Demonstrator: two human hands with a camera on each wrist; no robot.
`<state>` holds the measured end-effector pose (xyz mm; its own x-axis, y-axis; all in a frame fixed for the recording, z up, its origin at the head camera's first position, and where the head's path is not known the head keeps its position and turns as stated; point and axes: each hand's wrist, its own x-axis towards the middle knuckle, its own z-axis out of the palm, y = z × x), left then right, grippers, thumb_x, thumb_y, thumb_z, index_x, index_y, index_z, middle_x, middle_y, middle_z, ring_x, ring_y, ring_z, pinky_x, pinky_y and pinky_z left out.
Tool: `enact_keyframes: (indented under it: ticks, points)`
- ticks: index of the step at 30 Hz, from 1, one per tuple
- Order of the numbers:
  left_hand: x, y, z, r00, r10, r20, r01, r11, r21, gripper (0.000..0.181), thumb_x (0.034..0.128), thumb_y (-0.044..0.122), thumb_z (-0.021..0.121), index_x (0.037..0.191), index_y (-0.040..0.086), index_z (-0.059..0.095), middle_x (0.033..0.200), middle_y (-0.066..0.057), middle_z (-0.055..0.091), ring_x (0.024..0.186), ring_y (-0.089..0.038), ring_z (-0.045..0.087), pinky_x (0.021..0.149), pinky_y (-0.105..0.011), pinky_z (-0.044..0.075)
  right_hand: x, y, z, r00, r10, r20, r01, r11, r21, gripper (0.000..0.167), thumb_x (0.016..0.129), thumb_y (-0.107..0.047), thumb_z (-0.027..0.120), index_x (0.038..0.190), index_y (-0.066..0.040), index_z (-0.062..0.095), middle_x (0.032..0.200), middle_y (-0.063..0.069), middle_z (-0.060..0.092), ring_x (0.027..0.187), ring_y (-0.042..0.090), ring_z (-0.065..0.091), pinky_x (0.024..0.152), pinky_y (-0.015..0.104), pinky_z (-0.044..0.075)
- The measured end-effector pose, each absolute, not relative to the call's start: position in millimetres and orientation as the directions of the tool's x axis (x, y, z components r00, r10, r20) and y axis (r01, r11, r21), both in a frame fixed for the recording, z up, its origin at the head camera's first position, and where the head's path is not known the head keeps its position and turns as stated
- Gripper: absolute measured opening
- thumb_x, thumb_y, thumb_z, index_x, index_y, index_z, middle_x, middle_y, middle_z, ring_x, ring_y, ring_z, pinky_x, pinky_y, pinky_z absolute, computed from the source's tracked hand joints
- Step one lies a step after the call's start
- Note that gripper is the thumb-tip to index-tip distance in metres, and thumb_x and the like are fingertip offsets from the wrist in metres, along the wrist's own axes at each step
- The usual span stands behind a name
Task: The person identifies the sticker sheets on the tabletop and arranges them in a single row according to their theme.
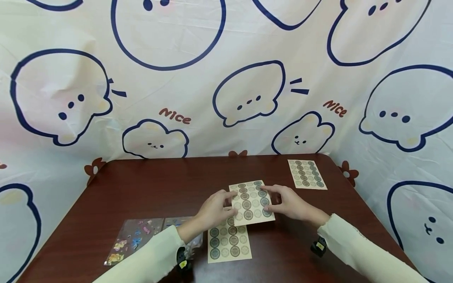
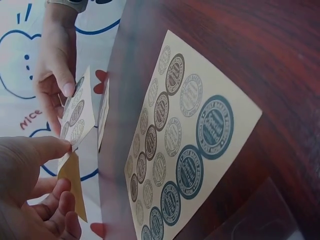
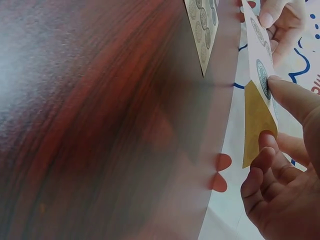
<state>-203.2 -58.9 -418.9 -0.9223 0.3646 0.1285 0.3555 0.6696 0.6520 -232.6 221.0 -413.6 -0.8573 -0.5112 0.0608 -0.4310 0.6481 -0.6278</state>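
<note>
Both hands hold one cream sheet of round stickers (image 1: 252,204) by its opposite sides, raised over the table. The left hand (image 1: 216,207) pinches its left edge between thumb and fingers. On the opposite edge, the right hand (image 1: 289,202) pinches the sheet the same way. In the right wrist view the sheet's lower part is bent, showing its yellow-brown back (image 3: 258,122). A second sticker sheet (image 1: 230,245) lies on the table just below, partly covered in the head view by the held one; its brown, grey and dark teal circles show in the left wrist view.
Another sticker sheet (image 1: 307,174) lies at the table's back right corner. Clear plastic packets with colourful cartoon stickers (image 1: 136,236) lie at the left, partly under the left forearm. The dark wooden table (image 1: 170,177) meets a printed cloth (image 1: 198,137) behind it.
</note>
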Motion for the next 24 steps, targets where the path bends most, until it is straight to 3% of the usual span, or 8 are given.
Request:
enact_keyframes:
  ticks: [11, 24]
  points:
    - [-197, -52, -420, -0.911, 0.392, 0.127, 0.378, 0.674, 0.634, 0.052, 0.0875, 0.021, 0.079, 0.136, 0.01, 0.064, 0.093, 0.001, 0.058, 0.076, -0.009, 0.047, 0.062, -0.022, 0.038, -224, 228, -415, -0.864, -0.503, 0.03, -0.409, 0.664, -0.626, 0.065, 0.087, -0.026, 0.08, 0.145, -0.011, 0.056, 0.091, 0.0, 0.055, 0.077, 0.011, 0.049, 0.064, 0.023, 0.043]
    - [-190, -44, -426, -0.902, 0.409, 0.14, 0.396, 0.651, 0.648, 0.051, 0.0847, 0.02, 0.08, 0.132, 0.009, 0.066, 0.092, -0.001, 0.061, 0.077, -0.015, 0.057, 0.061, -0.021, 0.038, -215, 240, -418, -0.846, -0.529, 0.06, -0.446, 0.643, -0.622, 0.066, 0.087, -0.024, 0.081, 0.144, -0.005, 0.055, 0.085, 0.001, 0.056, 0.07, 0.007, 0.048, 0.06, 0.023, 0.042]
